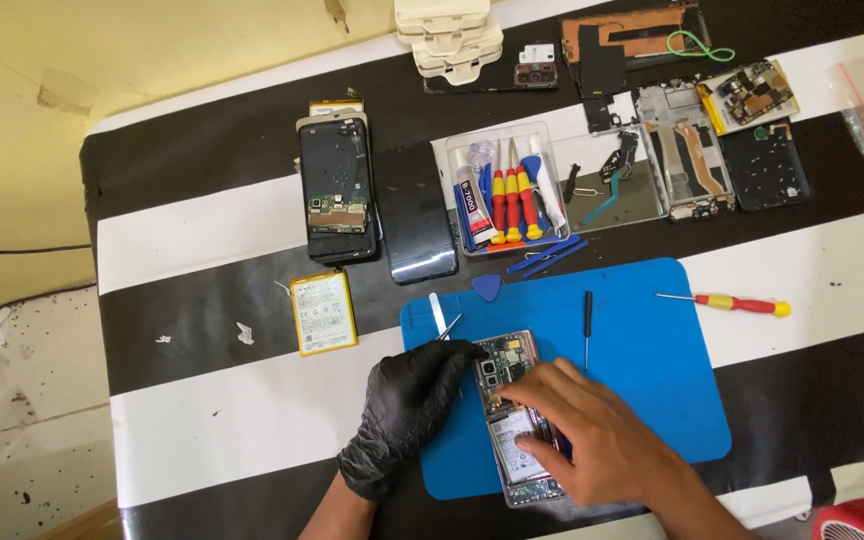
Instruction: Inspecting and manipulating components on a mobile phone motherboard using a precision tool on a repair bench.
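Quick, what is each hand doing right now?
Left hand, in a black glove: steadies the opened phone with exposed circuit board on the blue mat.
Right hand, bare: fingers press on the phone; grip cannot be told.

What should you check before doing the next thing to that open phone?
1. Open phone lies flat on the blue mat: ok.
2. Gloved left hand steadies its top edge: ok.
3. Bare right hand is on the phone's middle: ok.
4. Right hand holds a tool: cannot tell.
5. Black screwdriver lies beside the phone: ok.
6. Tweezers lie by the left hand: ok.
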